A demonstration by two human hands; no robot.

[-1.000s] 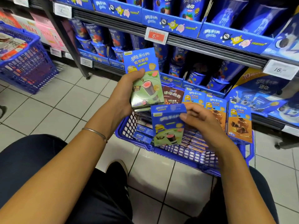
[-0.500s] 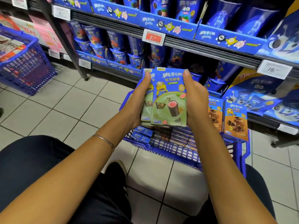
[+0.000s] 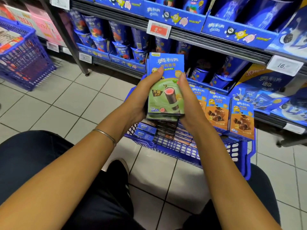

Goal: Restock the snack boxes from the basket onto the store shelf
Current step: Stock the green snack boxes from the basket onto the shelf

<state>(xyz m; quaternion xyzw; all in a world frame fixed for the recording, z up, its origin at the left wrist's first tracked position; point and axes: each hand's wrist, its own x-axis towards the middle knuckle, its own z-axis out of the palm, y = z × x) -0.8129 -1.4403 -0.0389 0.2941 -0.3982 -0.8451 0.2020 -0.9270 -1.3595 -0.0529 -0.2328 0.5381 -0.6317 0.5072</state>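
A small stack of blue-and-green snack boxes (image 3: 166,90) is held upright between both hands, above the blue basket (image 3: 182,150). My left hand (image 3: 146,93) grips the stack's left side, thumb across the front. My right hand (image 3: 187,100) holds its right side, thumb on the front edge. The basket sits on the floor tiles and holds several more boxes lying flat (image 3: 159,130). Three orange-and-blue boxes (image 3: 229,113) stand upright along the basket's far right side. The store shelf (image 3: 207,42) rises just behind.
Blue snack cups (image 3: 119,39) fill the shelf's lower tier, with price tags (image 3: 158,29) on the rails. A second blue basket (image 3: 25,63) stands at far left on the floor. A shelf upright (image 3: 69,42) meets the floor left of centre. My knees frame the bottom.
The right hand lifted a second box from the basket and joined it to the one in the left hand. Both hands now hold the squared stack together, closer to the shelf.
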